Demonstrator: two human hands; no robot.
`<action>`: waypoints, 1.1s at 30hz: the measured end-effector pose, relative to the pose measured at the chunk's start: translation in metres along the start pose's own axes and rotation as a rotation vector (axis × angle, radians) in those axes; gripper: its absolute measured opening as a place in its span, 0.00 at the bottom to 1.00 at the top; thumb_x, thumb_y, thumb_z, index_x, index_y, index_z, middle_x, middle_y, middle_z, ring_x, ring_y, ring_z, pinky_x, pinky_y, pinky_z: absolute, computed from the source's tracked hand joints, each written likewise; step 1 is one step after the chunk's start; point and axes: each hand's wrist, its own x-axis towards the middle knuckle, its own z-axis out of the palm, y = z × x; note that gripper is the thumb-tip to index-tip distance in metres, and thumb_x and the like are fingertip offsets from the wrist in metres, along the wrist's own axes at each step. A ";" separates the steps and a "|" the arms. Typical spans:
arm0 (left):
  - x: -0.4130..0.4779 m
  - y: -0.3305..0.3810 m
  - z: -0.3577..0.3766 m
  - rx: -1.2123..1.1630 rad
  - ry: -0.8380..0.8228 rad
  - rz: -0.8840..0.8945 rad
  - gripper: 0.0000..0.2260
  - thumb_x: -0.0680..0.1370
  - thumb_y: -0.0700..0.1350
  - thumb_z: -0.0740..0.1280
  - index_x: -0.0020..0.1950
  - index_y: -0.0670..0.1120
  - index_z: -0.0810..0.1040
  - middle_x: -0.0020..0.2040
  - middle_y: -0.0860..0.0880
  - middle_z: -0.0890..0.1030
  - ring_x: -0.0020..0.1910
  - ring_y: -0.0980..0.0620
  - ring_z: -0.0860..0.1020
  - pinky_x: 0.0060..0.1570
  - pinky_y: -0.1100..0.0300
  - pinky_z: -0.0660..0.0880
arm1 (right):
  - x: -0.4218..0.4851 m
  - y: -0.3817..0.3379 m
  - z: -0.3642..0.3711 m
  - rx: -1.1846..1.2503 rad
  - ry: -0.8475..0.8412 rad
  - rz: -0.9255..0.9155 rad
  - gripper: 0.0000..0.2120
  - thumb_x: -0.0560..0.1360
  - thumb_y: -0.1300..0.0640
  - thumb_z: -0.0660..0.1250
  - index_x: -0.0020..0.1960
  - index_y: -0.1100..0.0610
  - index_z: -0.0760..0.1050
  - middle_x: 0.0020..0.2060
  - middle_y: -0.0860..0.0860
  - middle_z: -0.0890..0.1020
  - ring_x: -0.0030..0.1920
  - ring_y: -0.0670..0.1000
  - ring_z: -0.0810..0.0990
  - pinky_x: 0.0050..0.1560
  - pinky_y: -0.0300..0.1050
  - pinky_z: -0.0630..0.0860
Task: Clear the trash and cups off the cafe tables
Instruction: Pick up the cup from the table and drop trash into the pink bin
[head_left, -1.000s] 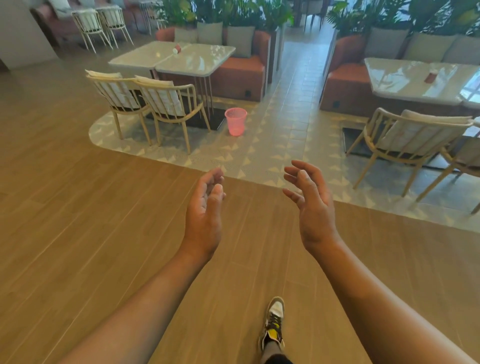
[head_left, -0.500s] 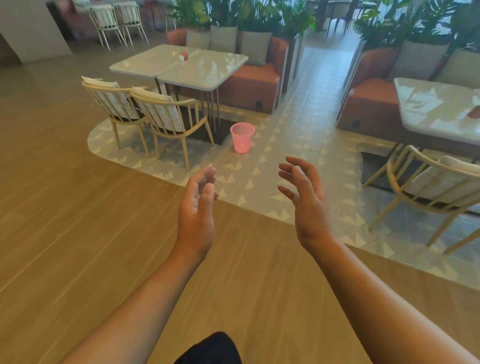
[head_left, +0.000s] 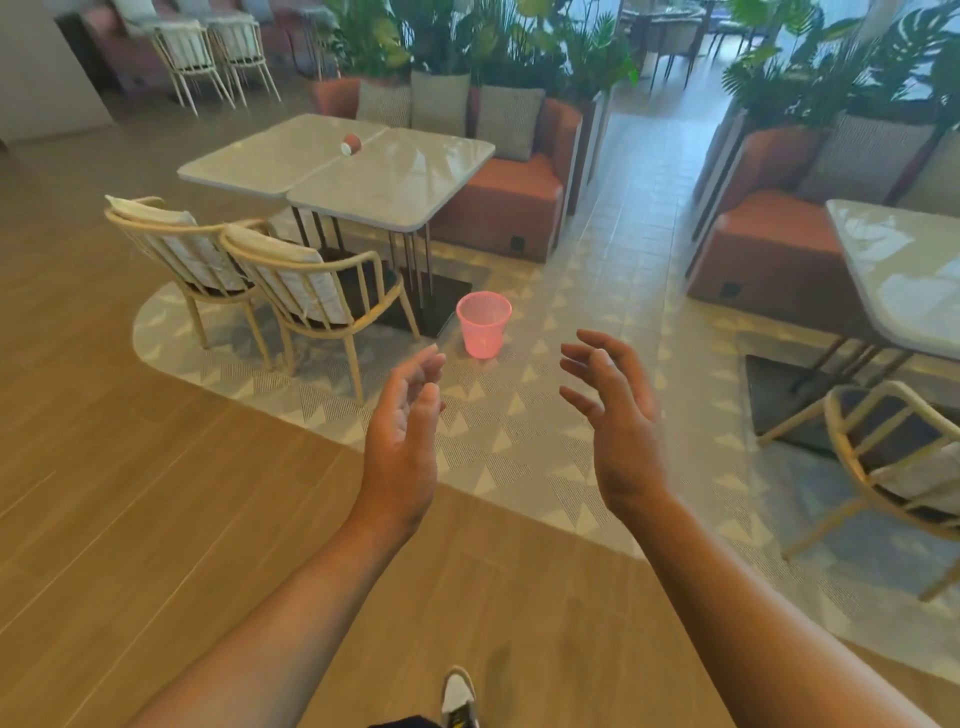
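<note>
You've closed in: table (head_left: 395, 187) and pink bin (head_left: 483, 331) loom larger, mid-frame. Left hand (head_left: 402, 436) and right hand (head_left: 618, 431) both empty, fingers loosely spread. Red cup (head_left: 351, 144) sits upper left on that table, likely beyond reach.

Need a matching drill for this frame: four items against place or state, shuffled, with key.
Things:
1 red cup
2 pink bin
3 left hand
4 orange sofa

Places or states:
A standing on the tiled floor
B open, holding nothing
C on the grey table
D behind that table, with grey cushions along its back

Pairs: 1-C, 2-A, 3-B, 4-D
</note>
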 end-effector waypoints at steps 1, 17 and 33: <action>0.022 -0.004 0.001 0.005 -0.007 -0.007 0.21 0.78 0.62 0.60 0.70 0.58 0.75 0.69 0.56 0.79 0.70 0.62 0.76 0.69 0.57 0.76 | 0.021 0.003 0.006 0.008 0.006 0.005 0.23 0.77 0.38 0.63 0.66 0.49 0.79 0.60 0.47 0.85 0.62 0.46 0.83 0.59 0.46 0.82; 0.345 -0.111 0.070 0.067 0.095 -0.030 0.25 0.78 0.62 0.59 0.72 0.54 0.75 0.70 0.55 0.79 0.70 0.61 0.76 0.71 0.52 0.75 | 0.368 0.094 0.061 0.057 -0.096 0.038 0.18 0.80 0.40 0.62 0.64 0.46 0.80 0.58 0.47 0.85 0.61 0.47 0.84 0.54 0.42 0.83; 0.670 -0.187 0.164 0.077 0.310 -0.011 0.13 0.84 0.54 0.58 0.66 0.60 0.76 0.65 0.59 0.80 0.68 0.60 0.77 0.64 0.60 0.78 | 0.735 0.137 0.103 0.026 -0.295 0.029 0.14 0.82 0.43 0.60 0.63 0.43 0.79 0.57 0.42 0.85 0.62 0.45 0.83 0.59 0.44 0.83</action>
